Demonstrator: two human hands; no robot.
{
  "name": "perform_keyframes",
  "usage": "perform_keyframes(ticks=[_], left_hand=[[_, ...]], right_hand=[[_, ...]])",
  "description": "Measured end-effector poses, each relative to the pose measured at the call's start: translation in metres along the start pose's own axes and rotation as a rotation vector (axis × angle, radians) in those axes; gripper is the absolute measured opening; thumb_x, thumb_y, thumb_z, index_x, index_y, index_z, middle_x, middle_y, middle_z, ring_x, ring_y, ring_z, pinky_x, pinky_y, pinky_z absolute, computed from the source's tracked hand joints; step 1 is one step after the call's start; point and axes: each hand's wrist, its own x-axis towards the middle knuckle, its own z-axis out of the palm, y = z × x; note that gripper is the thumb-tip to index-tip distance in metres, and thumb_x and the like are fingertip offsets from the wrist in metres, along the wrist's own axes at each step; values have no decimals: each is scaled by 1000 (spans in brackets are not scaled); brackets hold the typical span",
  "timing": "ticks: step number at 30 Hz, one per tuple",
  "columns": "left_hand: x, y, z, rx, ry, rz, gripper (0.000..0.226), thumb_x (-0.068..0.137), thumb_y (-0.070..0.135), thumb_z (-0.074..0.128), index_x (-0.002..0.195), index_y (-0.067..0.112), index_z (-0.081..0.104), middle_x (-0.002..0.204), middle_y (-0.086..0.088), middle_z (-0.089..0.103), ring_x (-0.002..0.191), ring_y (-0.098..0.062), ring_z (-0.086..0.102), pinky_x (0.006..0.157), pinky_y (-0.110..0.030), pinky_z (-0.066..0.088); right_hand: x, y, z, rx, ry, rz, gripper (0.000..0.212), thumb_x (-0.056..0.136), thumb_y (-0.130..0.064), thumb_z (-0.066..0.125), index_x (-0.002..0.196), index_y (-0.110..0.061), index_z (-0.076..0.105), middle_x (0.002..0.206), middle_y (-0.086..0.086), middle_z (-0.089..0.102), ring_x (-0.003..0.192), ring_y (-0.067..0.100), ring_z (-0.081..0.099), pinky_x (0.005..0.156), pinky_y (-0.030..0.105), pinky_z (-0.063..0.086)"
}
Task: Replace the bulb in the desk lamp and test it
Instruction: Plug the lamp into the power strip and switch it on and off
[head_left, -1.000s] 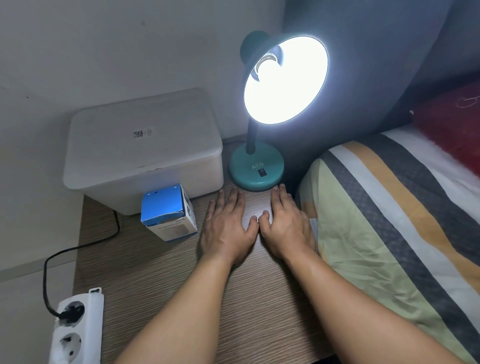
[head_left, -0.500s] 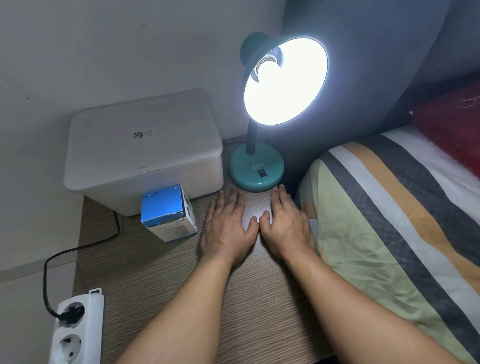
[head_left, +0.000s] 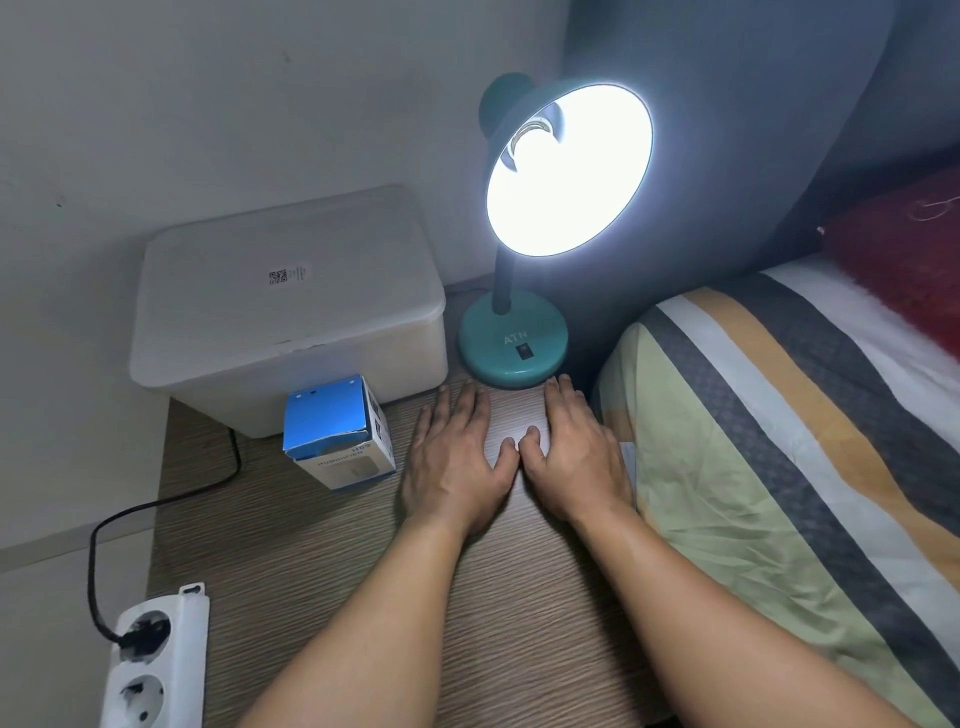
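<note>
Both hands are lying flat, palm down, on the wooden table (head_left: 363, 597), holding nothing. The left hand (head_left: 454, 457) and the right hand (head_left: 574, 457) are resting side by side with fingers stretched out, and their thumbs are almost touching in the middle. The fingertips are pointing toward the teal desk lamp (head_left: 511, 345), and the right fingertips are ending just beside the front edge of its round base, while the left ones are stopping a little short of it.

The lamp is standing at the back of the table, close to the wall. Its bulb (head_left: 535, 140) is sitting in the shade and is shining brightly. A black switch (head_left: 524, 352) is showing on the base.

To the left of the left hand, a blue bulb box (head_left: 337, 434) is standing near, but apart from it. Behind this box a white plastic container (head_left: 288, 312) with a lid is filling the back left corner, and its right wall is coming near to the lamp base.

The right edge of the table is meeting the striped bed cover (head_left: 779, 441), just beside the right hand, so there is hardly any room on that side. The near part of the table, around the forearms, is open. At the near left edge, a white power strip (head_left: 156, 670) is lying with the black cable (head_left: 156, 509) plugged in.
</note>
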Motion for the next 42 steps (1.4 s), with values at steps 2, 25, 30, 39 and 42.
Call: perform_keyframes(ticks=[2,25,30,39,42], left_hand=[[0,0,0,-4,-1,-1,76,93,58,22,159,20,21,168,1,15,155,-19,2,125,-40,8],[1,1,-1,-1,-2,-4,79,89,58,21,159,21,21,167,0,16,155,-20,3,125,-40,8],[1,0,1,-4,-11,-10,78,90,59,22,159,22,23,167,0,18,155,-20,5,125,-40,7],[0,0,-1,-11,-5,-5,77,92,58,24,159,21,21,168,1,15,155,-20,2,126,-39,5],[0,1,-1,-14,-2,-8,77,91,58,23,159,21,22,168,1,15,155,-19,2,126,-40,6]], right_hand=[[0,2,-3,82,0,-12,72,91,-39,42,158,-17,25,166,7,24,152,24,25,119,43,30],[33,-5,-17,-91,-9,-69,74,91,-36,49,156,-47,15,136,11,30,114,35,43,87,47,51],[33,0,-12,-82,21,-86,70,94,-47,46,155,-50,11,138,11,30,112,35,43,85,45,50],[35,1,-11,-96,21,-82,73,92,-62,45,153,-53,7,142,9,28,119,33,40,88,45,49],[34,-2,-11,-88,35,-75,73,90,-59,46,153,-52,10,140,8,29,118,32,41,86,44,49]])
